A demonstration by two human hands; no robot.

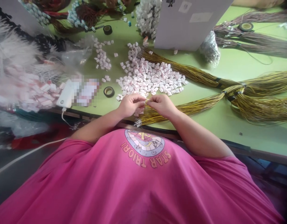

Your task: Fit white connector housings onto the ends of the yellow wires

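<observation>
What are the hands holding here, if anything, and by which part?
The right hand pinches what looks like yellow wire near its end, between fingertips. Whether the left hand grips anything is too small to tell.

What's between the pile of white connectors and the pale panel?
The upper yellow wire bundle, plus loose connectors near the panel, in the head view.

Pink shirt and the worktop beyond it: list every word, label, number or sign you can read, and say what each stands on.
"STAR TRIORI", upside down, on the pink shirt.
Pink marks on the white connectors: too small to read.
Patch beside the white device: pixelated, unreadable.
Pale patches on the upright board: no readable text.
</observation>
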